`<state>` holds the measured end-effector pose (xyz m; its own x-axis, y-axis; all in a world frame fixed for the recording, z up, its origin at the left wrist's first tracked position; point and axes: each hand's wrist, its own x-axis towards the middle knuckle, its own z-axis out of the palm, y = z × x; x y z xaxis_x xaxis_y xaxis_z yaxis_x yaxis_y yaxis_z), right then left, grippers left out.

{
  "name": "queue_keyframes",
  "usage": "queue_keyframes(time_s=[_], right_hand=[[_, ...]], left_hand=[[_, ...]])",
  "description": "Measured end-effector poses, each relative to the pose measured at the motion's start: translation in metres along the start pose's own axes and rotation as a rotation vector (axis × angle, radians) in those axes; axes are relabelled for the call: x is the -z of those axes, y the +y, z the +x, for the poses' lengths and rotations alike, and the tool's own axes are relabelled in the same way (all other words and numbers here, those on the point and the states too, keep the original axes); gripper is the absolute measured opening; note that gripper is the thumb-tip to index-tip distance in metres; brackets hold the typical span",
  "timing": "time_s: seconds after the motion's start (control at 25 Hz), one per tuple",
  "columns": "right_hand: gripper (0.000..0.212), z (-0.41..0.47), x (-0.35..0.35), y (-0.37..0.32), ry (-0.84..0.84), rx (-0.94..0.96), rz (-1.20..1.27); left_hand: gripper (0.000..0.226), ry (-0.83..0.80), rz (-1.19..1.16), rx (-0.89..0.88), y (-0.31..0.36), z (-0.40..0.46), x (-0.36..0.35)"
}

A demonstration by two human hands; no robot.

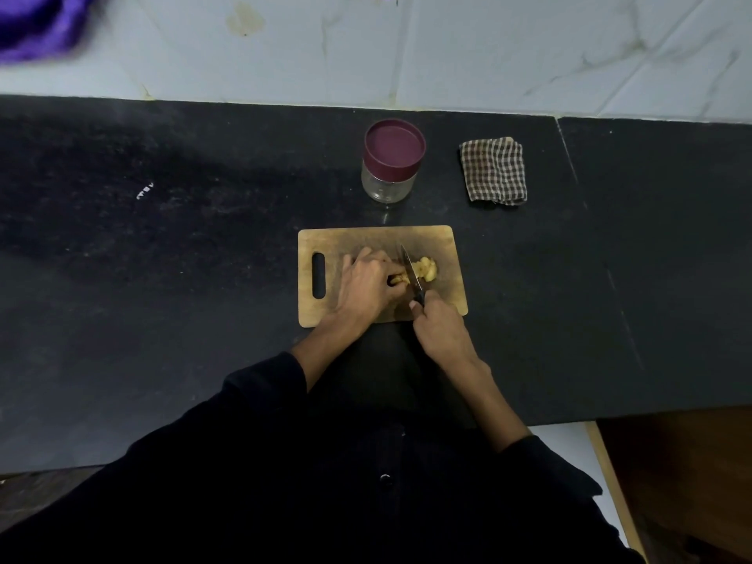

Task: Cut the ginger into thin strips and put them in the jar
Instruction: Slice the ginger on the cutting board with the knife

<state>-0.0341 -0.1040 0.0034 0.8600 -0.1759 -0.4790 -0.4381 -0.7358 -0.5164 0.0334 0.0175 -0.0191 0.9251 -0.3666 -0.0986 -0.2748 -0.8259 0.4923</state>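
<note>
So on the dark worktop (203, 278) sits a wooden cutting board (439, 242), with the lidded jar (391, 162) just behind it. The left hand (366, 284) pins the ginger (425, 269) on the board, while the right hand (437, 329) grips the knife (412, 268), its blade across the ginger.

A black speckled stone countertop (162, 246) runs along a wall of pale marbled tiles (529, 46), one tile bearing a yellowish stain (245, 19). Light is dim. Beyond the counter's right end sits brown wooden furniture (683, 482) with a lighter wooden edge.
</note>
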Motion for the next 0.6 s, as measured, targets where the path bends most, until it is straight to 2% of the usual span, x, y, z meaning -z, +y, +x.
queue_keyframes(time_s=[0.32, 0.6], right_hand=[[0.016, -0.004, -0.012, -0.007, 0.092, -0.005, -0.163], [0.017, 0.004, -0.009, -0.015, 0.081, 0.000, -0.167]], left_hand=[[0.024, 0.043, -0.044, 0.000, 0.001, -0.001, 0.000], [0.021, 0.014, -0.044, -0.005, 0.001, 0.001, -0.001]])
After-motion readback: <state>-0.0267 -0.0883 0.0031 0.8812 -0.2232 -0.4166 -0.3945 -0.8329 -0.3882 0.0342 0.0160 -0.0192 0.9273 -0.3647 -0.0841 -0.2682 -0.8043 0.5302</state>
